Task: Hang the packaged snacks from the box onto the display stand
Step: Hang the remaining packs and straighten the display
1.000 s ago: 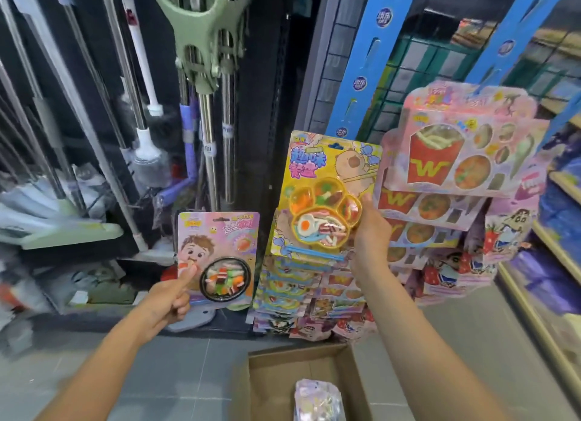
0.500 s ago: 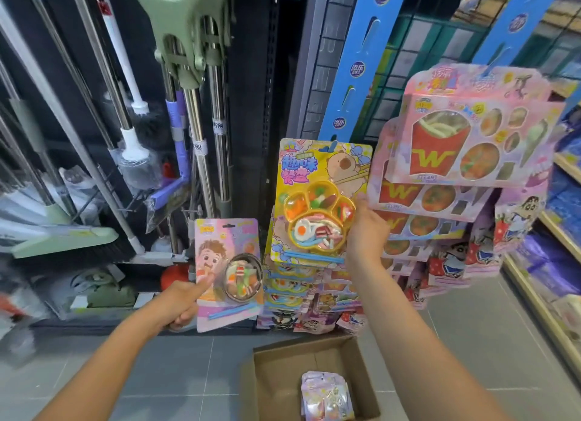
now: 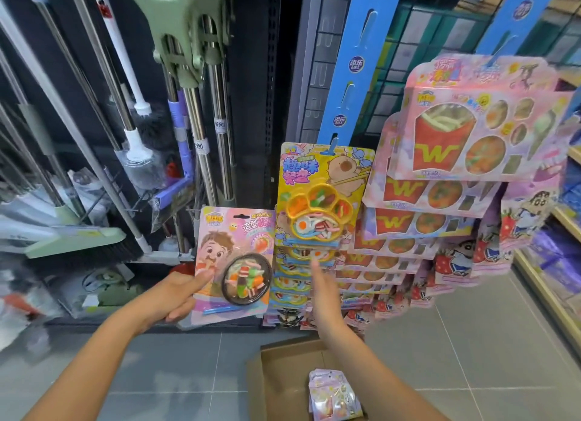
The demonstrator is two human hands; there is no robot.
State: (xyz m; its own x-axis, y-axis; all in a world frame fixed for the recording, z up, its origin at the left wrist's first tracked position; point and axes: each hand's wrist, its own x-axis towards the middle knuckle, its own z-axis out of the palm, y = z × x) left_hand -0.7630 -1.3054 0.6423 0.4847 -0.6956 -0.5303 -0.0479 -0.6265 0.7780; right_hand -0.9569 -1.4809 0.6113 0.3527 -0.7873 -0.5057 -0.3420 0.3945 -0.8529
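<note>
My left hand (image 3: 174, 298) grips a pink snack pack (image 3: 234, 263) with a cartoon child and a round black bowl of candy, held upright left of the display. A yellow snack pack (image 3: 323, 197) with a paw-shaped tray hangs on a hook of the blue display strip (image 3: 352, 65), above several similar packs. My right hand (image 3: 323, 298) is just below it, fingers apart, holding nothing. The cardboard box (image 3: 267, 386) lies on the floor below, with pale pink packs (image 3: 333, 395) inside.
Pink fries-print packs (image 3: 478, 122) hang in a stack on a second blue strip to the right. Mops and brooms (image 3: 195, 106) stand along the dark wall at left. A shelf edge (image 3: 544, 291) runs down the right side. Grey tiled floor lies below.
My right hand has let go of the yellow pack, which now hangs on the strip, and dropped below it. My left hand has brought the pink pack up and rightward.
</note>
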